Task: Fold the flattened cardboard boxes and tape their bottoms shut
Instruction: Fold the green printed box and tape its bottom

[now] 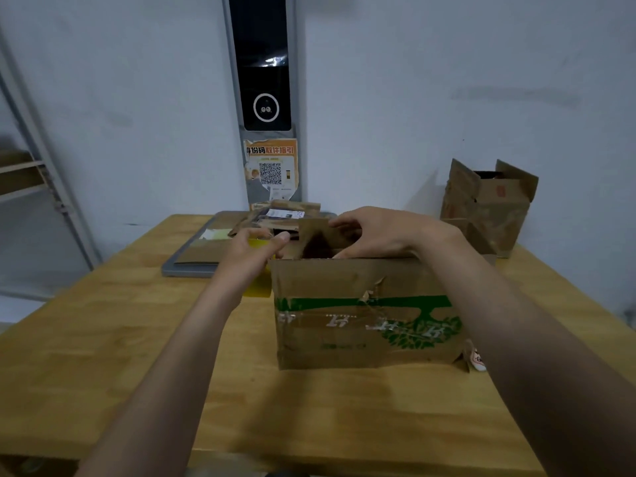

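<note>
My right hand (371,232) grips one raised flap (315,235) of the green-printed box (364,315) just below it. My left hand (253,247) curls alongside; I cannot tell what it holds. One table (103,339) lies underneath, one second box (488,204) stands far right, and one flattened stack (275,215) lies behind.

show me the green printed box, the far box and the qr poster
green printed box (364,325): head view, front face
far box (495,210): head view, front wall
qr poster (270,173): head view, on the qr code
</note>
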`<state>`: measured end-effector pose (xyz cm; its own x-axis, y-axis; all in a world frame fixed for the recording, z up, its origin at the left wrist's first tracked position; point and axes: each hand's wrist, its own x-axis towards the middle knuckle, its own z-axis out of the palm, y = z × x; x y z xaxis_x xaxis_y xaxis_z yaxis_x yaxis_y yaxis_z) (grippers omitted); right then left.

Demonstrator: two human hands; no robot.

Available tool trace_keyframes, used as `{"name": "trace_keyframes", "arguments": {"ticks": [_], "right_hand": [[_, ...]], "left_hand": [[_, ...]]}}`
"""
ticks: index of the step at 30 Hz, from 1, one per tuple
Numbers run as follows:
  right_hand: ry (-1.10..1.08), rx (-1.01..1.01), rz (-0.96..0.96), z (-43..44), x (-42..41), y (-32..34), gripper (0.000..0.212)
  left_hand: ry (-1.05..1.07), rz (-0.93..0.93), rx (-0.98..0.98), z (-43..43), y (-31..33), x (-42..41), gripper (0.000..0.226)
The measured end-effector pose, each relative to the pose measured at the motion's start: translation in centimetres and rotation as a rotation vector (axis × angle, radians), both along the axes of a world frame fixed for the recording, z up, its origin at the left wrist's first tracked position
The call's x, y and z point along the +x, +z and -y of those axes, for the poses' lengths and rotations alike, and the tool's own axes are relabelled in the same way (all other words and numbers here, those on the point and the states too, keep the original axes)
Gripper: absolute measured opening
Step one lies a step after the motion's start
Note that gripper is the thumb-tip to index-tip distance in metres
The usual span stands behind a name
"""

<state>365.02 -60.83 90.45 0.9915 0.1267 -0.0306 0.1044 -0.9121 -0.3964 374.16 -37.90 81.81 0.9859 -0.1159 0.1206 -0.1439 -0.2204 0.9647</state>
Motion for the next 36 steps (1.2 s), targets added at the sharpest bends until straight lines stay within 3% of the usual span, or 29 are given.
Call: {"name": "trace_keyframes", "arguments": {"ticks": [3, 7, 10, 14, 17, 20, 23, 27, 30, 33, 36], "right_hand": [[0.031, -0.008, -0.022, -0.2, 0.6, -0.3, 0.088], [0.064, 0.042, -0.028, -0.1, 0.9, -0.4, 0.083], [0.044, 0.121, 0.018, -0.3, 0.5, -0.4, 0.072], [-0.130, 0.046, 0.199, 1.0, -1.0, -1.5, 0.028], [-0.338, -0.098, 0.320, 3.9, -3.7, -2.0, 0.030], [-0.380, -0.122, 0.226, 6.7, -6.7, -2.6, 0.028], [-0.320, -0.084, 0.127, 6.6, -8.0, -3.4, 0.004], [-0.348, -0.173, 0.234, 5.4, -7.3, -3.3, 0.017], [-0.324, -0.166, 0.300, 3.7, -6.3, -3.2, 0.024], [-0.218, -0.023, 0.385, 1.6, -5.4, -3.5, 0.007], [-0.118, 0.236, 0.368, 1.0, -5.8, -3.0, 0.028]], "left_hand": [[0.016, 0.003, 0.050, 0.3, -0.3, -0.2, 0.061], [0.011, 0.019, 0.366, 0.7, -1.2, 0.3, 0.052], [-0.055, -0.023, 0.369, 1.0, -1.4, 0.8, 0.041], [-0.024, 0.005, 0.378, 1.8, -1.1, 1.4, 0.032], [0.042, 0.026, 0.410, 1.8, -0.9, 1.7, 0.029], [0.089, 0.090, 0.439, 1.7, 0.4, 2.2, 0.036], [0.221, 0.237, 0.390, 1.1, 3.5, 0.8, 0.048], [0.307, 0.556, 0.426, 1.5, 7.0, -3.6, 0.060], [0.234, 0.668, 0.515, 3.2, 8.3, -7.2, 0.063], [0.127, 0.679, 0.670, 5.0, 7.4, -9.8, 0.064], [0.051, 0.695, 0.803, 5.8, 6.1, -11.0, 0.066]]}}
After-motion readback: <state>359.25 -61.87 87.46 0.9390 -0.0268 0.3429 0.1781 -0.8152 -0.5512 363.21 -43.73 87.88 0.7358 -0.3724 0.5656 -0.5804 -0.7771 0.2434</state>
